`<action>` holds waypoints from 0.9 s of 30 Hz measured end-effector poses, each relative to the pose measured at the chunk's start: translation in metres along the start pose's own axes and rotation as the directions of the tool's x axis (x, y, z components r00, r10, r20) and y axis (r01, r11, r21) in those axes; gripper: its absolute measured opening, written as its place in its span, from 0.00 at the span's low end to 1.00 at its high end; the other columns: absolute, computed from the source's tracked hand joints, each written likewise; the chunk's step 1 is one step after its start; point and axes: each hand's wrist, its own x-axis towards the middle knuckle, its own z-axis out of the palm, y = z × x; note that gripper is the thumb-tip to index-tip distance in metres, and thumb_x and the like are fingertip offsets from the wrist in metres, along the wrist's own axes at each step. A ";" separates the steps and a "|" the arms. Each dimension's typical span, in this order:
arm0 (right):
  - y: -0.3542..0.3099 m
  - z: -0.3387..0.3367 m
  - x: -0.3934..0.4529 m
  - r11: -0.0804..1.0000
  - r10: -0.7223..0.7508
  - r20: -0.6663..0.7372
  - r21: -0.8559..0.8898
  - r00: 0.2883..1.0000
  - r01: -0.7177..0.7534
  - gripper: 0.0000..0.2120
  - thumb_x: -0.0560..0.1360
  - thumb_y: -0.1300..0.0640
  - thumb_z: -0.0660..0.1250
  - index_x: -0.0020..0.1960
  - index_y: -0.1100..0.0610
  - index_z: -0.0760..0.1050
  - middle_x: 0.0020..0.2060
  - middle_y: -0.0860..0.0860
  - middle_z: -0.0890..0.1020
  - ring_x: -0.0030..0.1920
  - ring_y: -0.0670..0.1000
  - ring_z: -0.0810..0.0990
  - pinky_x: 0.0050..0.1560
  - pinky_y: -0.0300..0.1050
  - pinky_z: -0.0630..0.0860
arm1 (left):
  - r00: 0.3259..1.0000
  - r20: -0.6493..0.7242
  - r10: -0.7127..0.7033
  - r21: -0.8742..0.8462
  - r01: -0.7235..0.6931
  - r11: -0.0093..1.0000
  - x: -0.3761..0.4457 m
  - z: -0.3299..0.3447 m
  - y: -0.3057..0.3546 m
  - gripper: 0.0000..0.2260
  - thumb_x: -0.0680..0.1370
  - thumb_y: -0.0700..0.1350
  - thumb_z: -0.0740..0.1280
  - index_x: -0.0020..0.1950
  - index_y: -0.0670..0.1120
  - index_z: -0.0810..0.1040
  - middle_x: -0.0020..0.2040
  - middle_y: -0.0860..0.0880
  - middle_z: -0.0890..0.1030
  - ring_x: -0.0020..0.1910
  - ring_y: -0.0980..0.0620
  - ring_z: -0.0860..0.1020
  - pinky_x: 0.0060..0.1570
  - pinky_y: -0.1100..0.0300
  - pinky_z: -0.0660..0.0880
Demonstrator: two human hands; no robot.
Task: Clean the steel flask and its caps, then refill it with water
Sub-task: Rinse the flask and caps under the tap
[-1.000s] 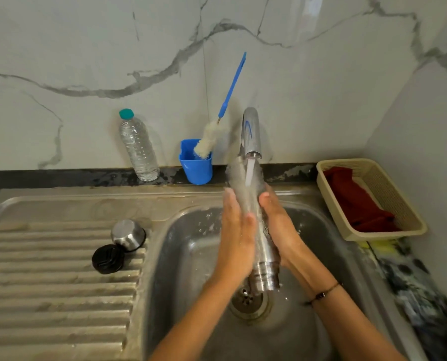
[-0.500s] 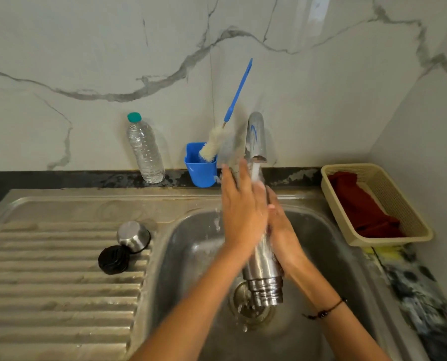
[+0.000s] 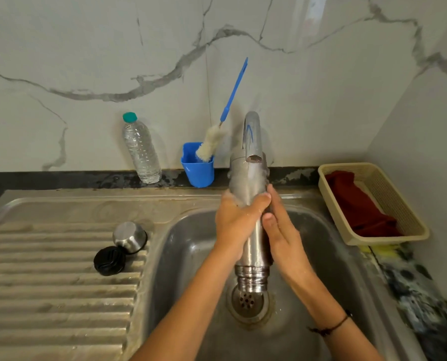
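Two hands rub the steel flask (image 3: 251,220), held upside down over the sink (image 3: 180,246) under the tap (image 3: 252,136). Left hand (image 3: 236,225), up near the top before, has slid down and wraps it. Right hand (image 3: 282,238) seems pressed flat. Both caps (image 3: 119,247) wait, far left.

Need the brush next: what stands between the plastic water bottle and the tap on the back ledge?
Head view: only the blue cup with the bottle brush stands between water bottle and tap.
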 end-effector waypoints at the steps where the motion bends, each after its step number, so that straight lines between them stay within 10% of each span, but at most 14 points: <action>1: 0.002 0.001 -0.004 0.999 -0.004 -0.005 0.032 1.000 0.004 0.24 0.81 0.60 0.54 0.71 0.40 0.52 0.56 0.30 0.68 0.52 0.29 0.76 0.47 0.28 0.74 | 1.000 0.015 -0.009 0.015 0.008 1.000 0.003 -0.001 0.004 0.27 0.65 0.53 0.76 0.59 0.49 0.69 0.50 0.45 0.81 0.43 0.49 0.83 0.45 0.49 0.81; 7: -0.003 -0.006 -0.004 0.918 0.225 0.170 0.294 0.959 -0.267 0.40 0.66 0.57 0.72 0.70 0.40 0.56 0.61 0.49 0.74 0.54 0.53 0.81 0.48 0.49 0.80 | 0.968 0.164 -0.192 -0.361 0.240 0.901 0.001 -0.009 -0.012 0.31 0.62 0.59 0.74 0.60 0.45 0.76 0.50 0.41 0.83 0.47 0.44 0.83 0.52 0.45 0.79; 16: 0.005 -0.003 -0.019 0.980 0.151 0.120 -0.152 0.981 -0.132 0.44 0.68 0.58 0.73 0.71 0.36 0.49 0.53 0.39 0.72 0.49 0.43 0.78 0.41 0.35 0.78 | 0.940 -0.152 0.307 0.324 -0.246 0.914 0.037 -0.004 0.014 0.23 0.63 0.56 0.74 0.52 0.47 0.75 0.47 0.50 0.77 0.44 0.54 0.77 0.38 0.65 0.73; 23: 0.027 -0.018 -0.031 0.893 0.075 0.033 -0.447 0.997 -0.052 0.52 0.65 0.51 0.74 0.70 0.30 0.38 0.59 0.37 0.66 0.53 0.43 0.75 0.49 0.36 0.76 | 0.951 0.268 -0.153 0.456 0.014 0.890 0.043 -0.011 0.070 0.11 0.70 0.46 0.72 0.42 0.50 0.69 0.44 0.47 0.77 0.42 0.50 0.78 0.43 0.58 0.77; 27: 0.028 -0.013 -0.007 0.844 0.046 -0.036 -0.533 0.998 -0.058 0.52 0.63 0.49 0.75 0.72 0.36 0.40 0.65 0.48 0.67 0.53 0.47 0.75 0.51 0.45 0.78 | 0.985 0.139 -0.098 0.385 0.038 0.922 0.041 -0.002 0.053 0.10 0.66 0.46 0.70 0.44 0.44 0.76 0.44 0.46 0.79 0.42 0.49 0.78 0.40 0.58 0.75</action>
